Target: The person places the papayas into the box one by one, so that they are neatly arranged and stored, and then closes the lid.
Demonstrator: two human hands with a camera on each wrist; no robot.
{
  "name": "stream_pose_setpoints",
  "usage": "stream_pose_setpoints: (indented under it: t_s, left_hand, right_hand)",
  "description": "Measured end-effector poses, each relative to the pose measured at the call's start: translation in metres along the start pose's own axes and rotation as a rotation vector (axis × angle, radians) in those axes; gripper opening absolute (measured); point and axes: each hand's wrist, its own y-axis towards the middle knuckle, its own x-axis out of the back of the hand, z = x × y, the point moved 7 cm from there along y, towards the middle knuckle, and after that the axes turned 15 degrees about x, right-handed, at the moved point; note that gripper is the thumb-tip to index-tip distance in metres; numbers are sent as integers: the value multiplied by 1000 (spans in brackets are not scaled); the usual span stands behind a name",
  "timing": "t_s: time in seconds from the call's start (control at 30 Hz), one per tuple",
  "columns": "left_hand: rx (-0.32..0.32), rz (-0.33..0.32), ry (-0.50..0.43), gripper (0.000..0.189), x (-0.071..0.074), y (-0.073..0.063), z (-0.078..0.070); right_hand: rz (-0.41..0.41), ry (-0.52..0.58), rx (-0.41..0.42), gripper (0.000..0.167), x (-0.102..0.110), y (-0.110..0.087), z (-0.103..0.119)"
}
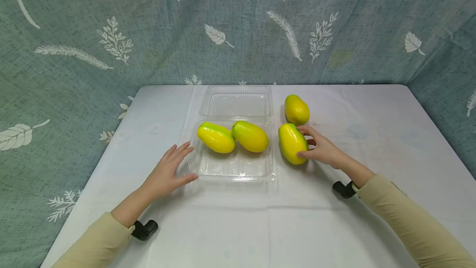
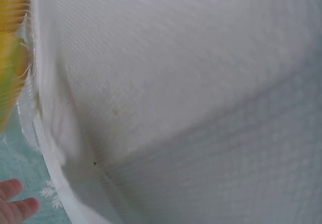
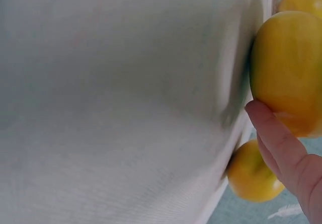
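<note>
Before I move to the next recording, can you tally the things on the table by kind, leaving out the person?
Clear box: 1
Fruits: 4 (2 in the box, 2 outside it)
Total: 5

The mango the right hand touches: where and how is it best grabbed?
Probably around the rounded middle of this mango, from the right: that side is accessible, while the clear container lies to its left and another mango sits behind its far end.
</note>
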Motion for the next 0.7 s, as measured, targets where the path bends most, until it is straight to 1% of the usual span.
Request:
stream_pose_setpoints:
  t_s: [0.17,0.27,0.47,0.7]
  left_hand:
    - [-2,5,42,80,2,1,0]
    - [-4,7,51,80,2,2,0]
    - [-4,2,42,80,2,3,1]
    - [-11,-7,30,80,3,2,2]
  right_hand:
    - [-11,5,-2,75,1,-2,-1]
    - [-15,-2,1,75,2,-2,0]
    - [-22,-15,21,75,8,-3,5]
    - [-18,-21,35,74,13,-4,17]
